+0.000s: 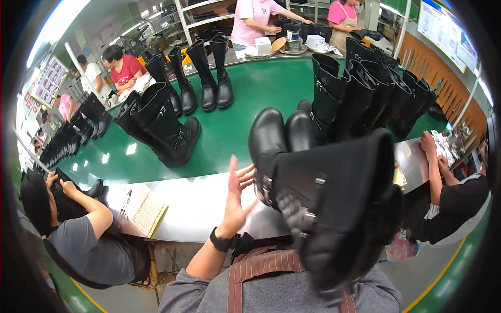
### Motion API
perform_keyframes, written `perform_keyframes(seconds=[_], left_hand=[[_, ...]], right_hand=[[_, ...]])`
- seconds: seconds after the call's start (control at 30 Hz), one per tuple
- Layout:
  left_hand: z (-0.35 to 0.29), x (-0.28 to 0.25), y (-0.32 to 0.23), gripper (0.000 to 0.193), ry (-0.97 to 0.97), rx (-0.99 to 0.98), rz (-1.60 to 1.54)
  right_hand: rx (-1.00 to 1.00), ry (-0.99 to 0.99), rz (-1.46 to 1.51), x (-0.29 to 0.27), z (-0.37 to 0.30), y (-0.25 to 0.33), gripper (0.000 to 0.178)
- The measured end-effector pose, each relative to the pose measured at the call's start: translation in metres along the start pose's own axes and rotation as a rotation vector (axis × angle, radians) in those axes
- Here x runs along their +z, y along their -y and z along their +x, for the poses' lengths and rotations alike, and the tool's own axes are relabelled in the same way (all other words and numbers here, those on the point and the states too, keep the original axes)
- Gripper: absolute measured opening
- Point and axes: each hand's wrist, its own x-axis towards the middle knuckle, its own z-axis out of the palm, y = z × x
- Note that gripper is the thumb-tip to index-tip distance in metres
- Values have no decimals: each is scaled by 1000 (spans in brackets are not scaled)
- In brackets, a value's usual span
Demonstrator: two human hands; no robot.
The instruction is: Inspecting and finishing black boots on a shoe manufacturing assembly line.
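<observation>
A tall black leather boot [334, 177] with buckled straps and a woven-looking ankle band is raised in front of my chest, tilted with its toe pointing away. Right beside its toe shows a second black boot toe [300, 131]; whether it is lifted with the first I cannot tell. My left hand [236, 201], with a dark band at the wrist, is open beside the boot's foot, fingers spread. Whether its fingertips touch the leather is unclear. My right hand does not show; the boot's wide shaft, partly blurred, covers that side.
Several black boots [360, 94] stand on the green table [235, 141] at right; others [169, 128] stand at left. Along the near edge runs a metal strip [193, 203] with a notepad [146, 214]. People work at left [99, 250], right [454, 203] and across the table.
</observation>
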Motion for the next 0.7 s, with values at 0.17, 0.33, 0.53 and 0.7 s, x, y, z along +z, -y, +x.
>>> perform_keyframes(seconds=[0.17, 0.33, 0.53, 0.7], left_hand=[[4, 17, 43, 66, -157, -699, -607], [-7, 9, 58, 62, -65, -745, -902], [-17, -21, 57, 49, -22, -641, -1345], [-24, -23, 53, 57, -71, -514, -1325]], right_hand=[[-33, 205, 42, 12, -21, 0, 52], [-61, 313, 42, 27, -30, 0, 52], [-42, 144, -96, 28, -38, -1, 52], [-126, -40, -14, 23, -51, -10, 52]])
